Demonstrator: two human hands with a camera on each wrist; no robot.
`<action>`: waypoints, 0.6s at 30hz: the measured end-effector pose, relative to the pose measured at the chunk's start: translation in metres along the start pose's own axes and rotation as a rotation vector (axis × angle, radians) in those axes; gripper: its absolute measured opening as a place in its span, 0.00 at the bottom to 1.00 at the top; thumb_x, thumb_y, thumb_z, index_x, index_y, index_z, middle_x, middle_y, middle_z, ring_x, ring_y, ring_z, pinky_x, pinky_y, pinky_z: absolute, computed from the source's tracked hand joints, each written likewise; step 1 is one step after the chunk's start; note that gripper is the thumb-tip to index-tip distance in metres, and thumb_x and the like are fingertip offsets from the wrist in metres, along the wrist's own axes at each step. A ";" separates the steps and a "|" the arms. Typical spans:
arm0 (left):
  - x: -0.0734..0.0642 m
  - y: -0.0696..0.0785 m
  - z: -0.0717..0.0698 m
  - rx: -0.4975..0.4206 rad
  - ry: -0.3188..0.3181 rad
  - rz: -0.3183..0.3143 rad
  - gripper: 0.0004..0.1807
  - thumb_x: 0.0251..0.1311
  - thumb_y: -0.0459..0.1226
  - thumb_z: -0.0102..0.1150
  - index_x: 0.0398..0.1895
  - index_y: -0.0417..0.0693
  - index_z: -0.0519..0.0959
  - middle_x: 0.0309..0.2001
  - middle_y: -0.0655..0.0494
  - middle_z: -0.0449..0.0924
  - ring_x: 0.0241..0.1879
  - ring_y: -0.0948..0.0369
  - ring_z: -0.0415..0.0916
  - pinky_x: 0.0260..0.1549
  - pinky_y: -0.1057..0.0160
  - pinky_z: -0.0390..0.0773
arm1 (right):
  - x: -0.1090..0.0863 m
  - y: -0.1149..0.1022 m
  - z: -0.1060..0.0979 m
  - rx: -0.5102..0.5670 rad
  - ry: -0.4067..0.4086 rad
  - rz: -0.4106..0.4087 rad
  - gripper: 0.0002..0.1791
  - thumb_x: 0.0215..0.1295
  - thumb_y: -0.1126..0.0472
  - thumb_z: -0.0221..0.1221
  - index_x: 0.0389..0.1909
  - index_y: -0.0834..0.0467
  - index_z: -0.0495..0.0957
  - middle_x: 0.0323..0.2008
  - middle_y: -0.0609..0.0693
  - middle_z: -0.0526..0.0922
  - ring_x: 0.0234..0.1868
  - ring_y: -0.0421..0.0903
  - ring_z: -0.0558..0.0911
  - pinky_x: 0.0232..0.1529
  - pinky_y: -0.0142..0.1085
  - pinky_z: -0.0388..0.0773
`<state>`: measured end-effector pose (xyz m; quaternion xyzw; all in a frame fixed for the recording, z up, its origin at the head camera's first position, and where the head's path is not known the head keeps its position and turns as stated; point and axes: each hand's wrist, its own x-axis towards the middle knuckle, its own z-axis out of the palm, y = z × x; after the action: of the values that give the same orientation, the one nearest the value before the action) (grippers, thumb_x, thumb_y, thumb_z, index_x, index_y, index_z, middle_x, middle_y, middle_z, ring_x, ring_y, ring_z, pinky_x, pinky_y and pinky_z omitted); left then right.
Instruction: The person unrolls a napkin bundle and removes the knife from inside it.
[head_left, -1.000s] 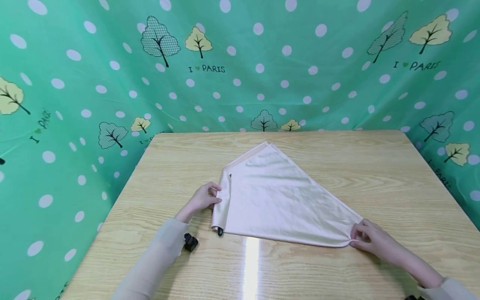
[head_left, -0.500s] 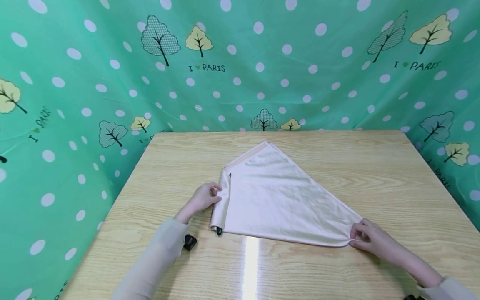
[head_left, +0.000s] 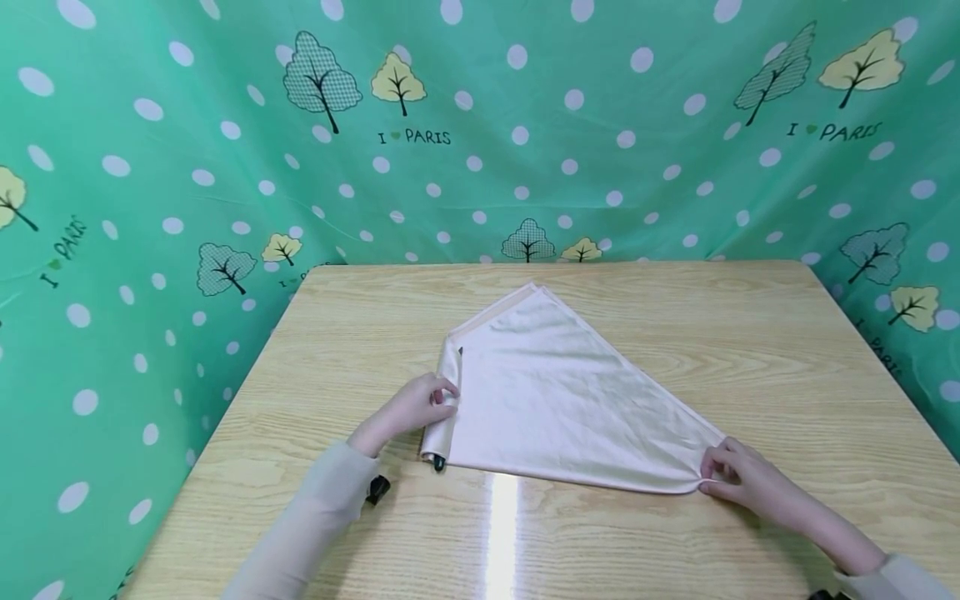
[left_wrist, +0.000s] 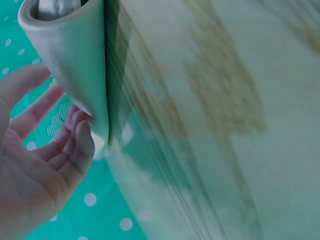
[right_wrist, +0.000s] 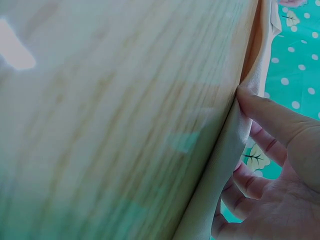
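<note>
A: State the holding condition and location.

B: The cream satin cloth (head_left: 555, 392) lies spread near the middle of the wood-grain table (head_left: 615, 542), its left end wound into a roll (head_left: 440, 437). The right hand (head_left: 742, 483) pinches the near right corner between thumb and fingers. The left hand (head_left: 412, 404) rests on the roll with bent fingers; whether it grips cannot be told. The hands are well apart, with the spread cloth between them.

A: Edges and room for movement?

B: The far tip of the cloth points towards the far table edge, with a narrow band of wood between. The near cloth edge runs almost straight from roll to right corner; a broad area of wood extends from it towards the near side. Wood also extends outward from each hand towards the table's side edges.

A: Surrounding items and obstructions?

B: A dark tip (head_left: 438, 463) protrudes from the near end of the roll. A small black item (head_left: 378, 489) sits just beside the left cuff (head_left: 348, 475). A bright reflection (head_left: 502, 533) crosses the near wood. A green dotted curtain (head_left: 637, 100) hangs behind the far edge and along both sides.
</note>
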<state>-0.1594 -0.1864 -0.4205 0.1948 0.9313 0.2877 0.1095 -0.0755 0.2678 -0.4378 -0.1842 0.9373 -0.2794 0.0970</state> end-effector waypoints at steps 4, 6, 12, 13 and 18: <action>-0.001 0.002 0.004 0.073 -0.016 0.019 0.12 0.48 0.38 0.61 0.38 0.44 0.78 0.27 0.53 0.69 0.25 0.63 0.65 0.24 0.67 0.67 | 0.000 0.000 0.001 -0.008 -0.003 -0.004 0.10 0.48 0.60 0.63 0.23 0.49 0.69 0.25 0.45 0.63 0.26 0.35 0.62 0.24 0.28 0.60; -0.001 0.003 0.006 0.100 -0.019 0.014 0.12 0.48 0.38 0.62 0.37 0.44 0.78 0.27 0.53 0.68 0.25 0.63 0.64 0.24 0.67 0.66 | -0.001 0.001 0.002 -0.012 0.004 -0.013 0.10 0.48 0.60 0.63 0.23 0.49 0.69 0.25 0.45 0.63 0.26 0.35 0.62 0.23 0.28 0.60; 0.002 0.002 0.008 0.079 -0.030 -0.023 0.12 0.47 0.38 0.64 0.34 0.43 0.76 0.21 0.57 0.66 0.21 0.64 0.62 0.21 0.69 0.64 | 0.000 0.000 0.002 -0.010 -0.005 0.008 0.10 0.48 0.60 0.63 0.23 0.50 0.69 0.25 0.45 0.63 0.26 0.35 0.62 0.24 0.28 0.60; 0.002 0.001 0.009 0.071 -0.030 -0.021 0.12 0.46 0.38 0.64 0.33 0.42 0.76 0.20 0.57 0.65 0.21 0.64 0.62 0.20 0.69 0.64 | 0.000 -0.001 0.001 -0.007 -0.015 0.021 0.10 0.48 0.60 0.63 0.23 0.50 0.69 0.25 0.45 0.63 0.26 0.35 0.62 0.24 0.28 0.60; 0.005 -0.001 0.009 0.060 -0.030 -0.008 0.11 0.45 0.35 0.64 0.31 0.40 0.75 0.16 0.59 0.65 0.17 0.67 0.61 0.16 0.71 0.64 | 0.001 -0.002 0.001 0.006 -0.042 0.045 0.09 0.49 0.60 0.62 0.24 0.50 0.69 0.26 0.45 0.63 0.27 0.36 0.63 0.24 0.28 0.60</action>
<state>-0.1612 -0.1800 -0.4289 0.1987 0.9385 0.2561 0.1188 -0.0752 0.2657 -0.4372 -0.1687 0.9381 -0.2762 0.1234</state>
